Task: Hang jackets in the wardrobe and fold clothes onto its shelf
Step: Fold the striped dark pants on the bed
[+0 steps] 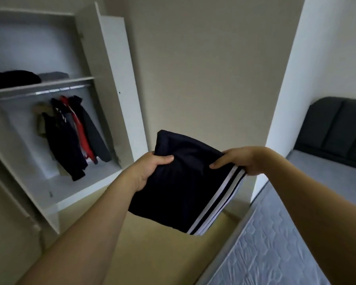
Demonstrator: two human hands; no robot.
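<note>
A folded dark navy garment with white side stripes (183, 182) is held flat in front of me at chest height. My left hand (150, 169) grips its left edge, thumb on top. My right hand (243, 160) pinches its right edge near the stripes. The open white wardrobe (111, 83) stands to the left. Its shelf (56, 82) carries a folded black garment (12, 79) and a folded grey one (53, 75). Below the shelf, several jackets (74, 132) hang from the rail (43, 91), among them dark, red and olive ones.
The wardrobe's door (121, 79) stands swung open toward the beige wall. A bare quilted mattress (275, 254) lies at the lower right, and a second bed with a dark padded headboard (337, 128) sits beyond a white pillar (292, 79). Tan floor (152, 254) lies between me and the wardrobe.
</note>
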